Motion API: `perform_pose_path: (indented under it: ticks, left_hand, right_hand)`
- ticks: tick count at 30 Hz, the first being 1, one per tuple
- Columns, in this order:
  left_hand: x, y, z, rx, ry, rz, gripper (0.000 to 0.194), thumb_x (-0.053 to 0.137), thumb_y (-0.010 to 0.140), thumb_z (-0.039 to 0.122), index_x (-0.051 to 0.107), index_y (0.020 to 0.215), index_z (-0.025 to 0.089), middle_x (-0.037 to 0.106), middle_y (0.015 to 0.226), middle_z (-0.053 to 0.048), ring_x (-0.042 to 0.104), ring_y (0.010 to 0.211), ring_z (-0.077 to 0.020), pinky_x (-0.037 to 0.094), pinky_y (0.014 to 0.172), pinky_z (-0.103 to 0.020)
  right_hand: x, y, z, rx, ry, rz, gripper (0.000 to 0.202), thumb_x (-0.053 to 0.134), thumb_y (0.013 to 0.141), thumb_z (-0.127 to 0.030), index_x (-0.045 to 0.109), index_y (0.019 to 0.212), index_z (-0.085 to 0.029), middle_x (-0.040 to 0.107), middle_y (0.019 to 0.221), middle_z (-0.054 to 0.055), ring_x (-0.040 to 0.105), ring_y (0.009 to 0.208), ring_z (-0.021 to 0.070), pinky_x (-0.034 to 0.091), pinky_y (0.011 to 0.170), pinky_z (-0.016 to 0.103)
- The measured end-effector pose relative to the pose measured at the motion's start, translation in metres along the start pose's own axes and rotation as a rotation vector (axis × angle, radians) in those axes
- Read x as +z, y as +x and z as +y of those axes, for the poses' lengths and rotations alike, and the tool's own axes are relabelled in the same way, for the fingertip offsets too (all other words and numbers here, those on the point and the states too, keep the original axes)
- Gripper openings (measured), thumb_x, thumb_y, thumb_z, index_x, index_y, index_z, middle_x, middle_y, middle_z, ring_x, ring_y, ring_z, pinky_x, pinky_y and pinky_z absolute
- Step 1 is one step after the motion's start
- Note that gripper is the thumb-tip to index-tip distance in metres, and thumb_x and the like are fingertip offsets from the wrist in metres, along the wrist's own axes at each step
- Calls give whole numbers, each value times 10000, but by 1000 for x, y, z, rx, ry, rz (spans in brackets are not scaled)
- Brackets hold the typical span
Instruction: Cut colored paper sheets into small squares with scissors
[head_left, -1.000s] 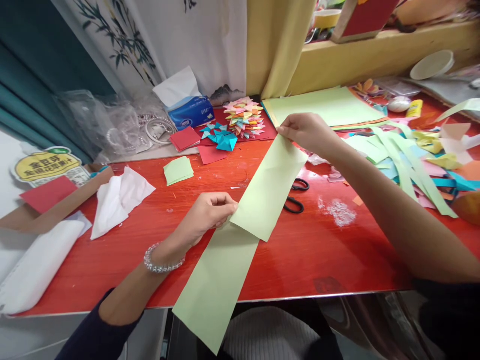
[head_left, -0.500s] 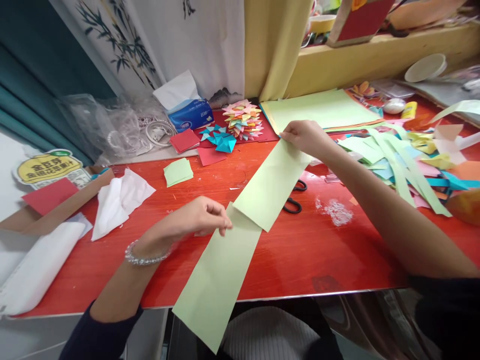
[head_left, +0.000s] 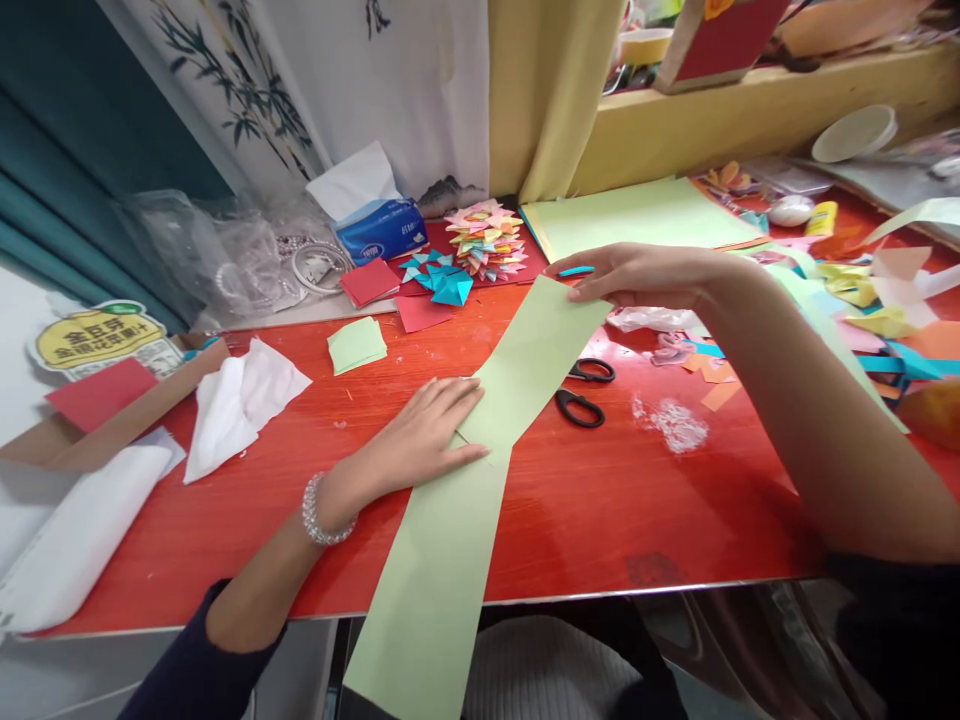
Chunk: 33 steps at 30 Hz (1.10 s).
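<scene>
Two long pale green paper strips lie end to end, overlapping at a slight bend. The upper strip (head_left: 547, 350) slants up to the right, and the lower strip (head_left: 442, 580) hangs past the table's front edge. Across the overlap lies my left hand (head_left: 431, 430), flat with its fingers spread. My right hand (head_left: 630, 275) touches the upper strip's far end, arched, with its thumb and forefinger apart. A bit of blue shows through the gap between those fingers. Just right of the upper strip are black scissors handles (head_left: 581, 408); the blades are hidden beneath the paper.
Small green squares (head_left: 357, 345), a tissue pack (head_left: 382, 230), red paper (head_left: 424, 312) and a folded paper stack (head_left: 487, 240) lie at the back. Paper scraps (head_left: 892, 330) crowd the right. A crumpled tissue (head_left: 244, 400) lies left on the red table (head_left: 600, 530).
My left hand has opened from a curl and lies flat on the overlap. My right hand has loosened from its pinch, and its fingers have spread. The upper strip has come down against the lower one.
</scene>
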<state>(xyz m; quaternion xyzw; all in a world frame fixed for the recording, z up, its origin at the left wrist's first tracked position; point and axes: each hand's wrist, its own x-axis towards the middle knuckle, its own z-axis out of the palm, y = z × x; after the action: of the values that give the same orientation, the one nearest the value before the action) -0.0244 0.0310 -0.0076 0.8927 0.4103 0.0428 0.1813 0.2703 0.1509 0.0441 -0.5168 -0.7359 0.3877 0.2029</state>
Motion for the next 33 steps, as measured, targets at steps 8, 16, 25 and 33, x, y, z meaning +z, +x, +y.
perform_pose_path:
  ticks: [8, 16, 25, 33]
  left_hand:
    - [-2, -1, -4, -24, 22, -95, 854, 416, 790, 660, 173, 1452, 178, 192, 1518, -103, 146, 1385, -282, 107, 1121, -436]
    - [-16, -8, 34, -113, -532, 170, 848, 564, 768, 552, 133, 1442, 269, 217, 1506, -99, 207, 1374, -284, 244, 1092, -445]
    - [-9, -21, 45, -202, -1239, 190, 324, 601, 802, 360, 582, 1102, 238, 647, 1065, -49, 611, 944, -235, 502, 707, -305]
    - [-7, -3, 33, -352, -1321, 472, 188, 600, 811, 301, 688, 943, 201, 703, 1001, -42, 631, 955, -217, 489, 819, -328]
  right_hand:
    - [-6, -2, -6, 32, 177, -130, 670, 711, 698, -282, 469, 1322, -236, 670, 925, 64, 649, 769, 224, 550, 673, 372]
    - [50, -40, -91, -195, 185, 140, 544, 629, 793, -400, 485, 1290, -233, 648, 839, 41, 626, 746, 192, 497, 595, 294]
    - [78, -65, -113, -374, 474, 41, 405, 591, 813, -401, 581, 1187, -245, 646, 945, -8, 634, 862, 168, 508, 655, 244]
    - [49, -55, -106, -261, 804, -65, 308, 486, 898, -327, 588, 1188, -303, 668, 887, -47, 624, 674, 59, 495, 560, 126]
